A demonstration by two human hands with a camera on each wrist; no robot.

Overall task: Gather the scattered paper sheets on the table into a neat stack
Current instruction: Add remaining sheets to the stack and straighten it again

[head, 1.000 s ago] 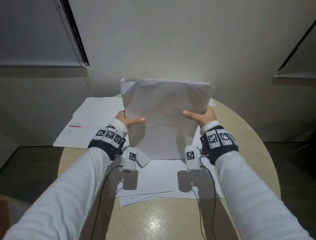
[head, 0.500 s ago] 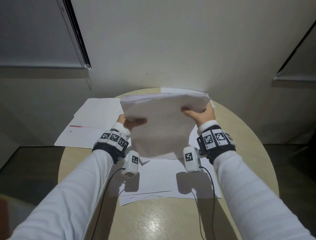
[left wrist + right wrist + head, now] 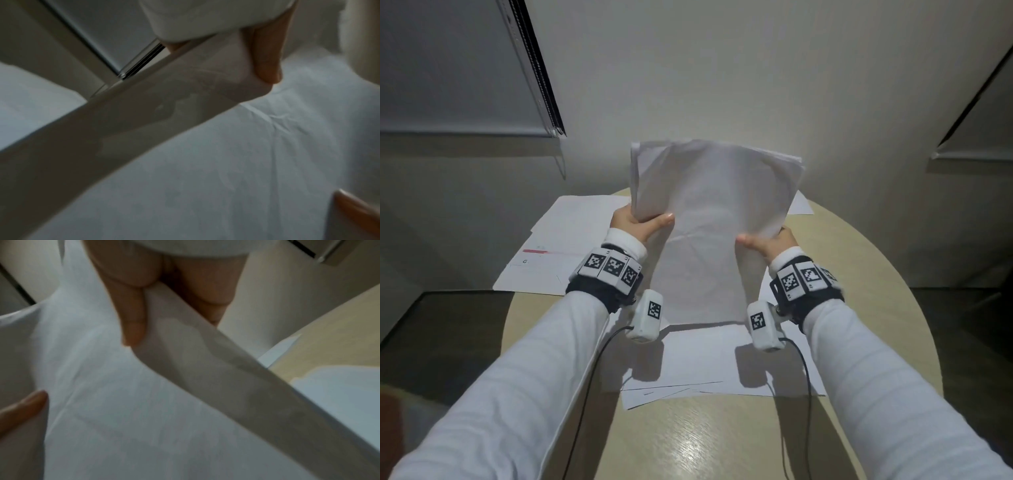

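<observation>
A stack of white paper sheets stands upright over the round table, its lower edge near the sheets lying there. My left hand pinches the stack's left edge, thumb in front. My right hand pinches the right edge the same way. The stack leans slightly to the right. In the left wrist view my left thumb presses on the paper stack. The right wrist view shows my right thumb on the paper stack, with the other fingers hidden behind it.
Several loose sheets lie flat on the table under my wrists. More sheets, one with a red mark, overhang the table's left edge. A sheet corner shows at the far right behind the stack. Cables hang from both wrist cameras.
Half a second ago the stack was tipped nearly flat. Now both hands hold it upright again, and it has swung slightly clockwise with the left hand higher.
</observation>
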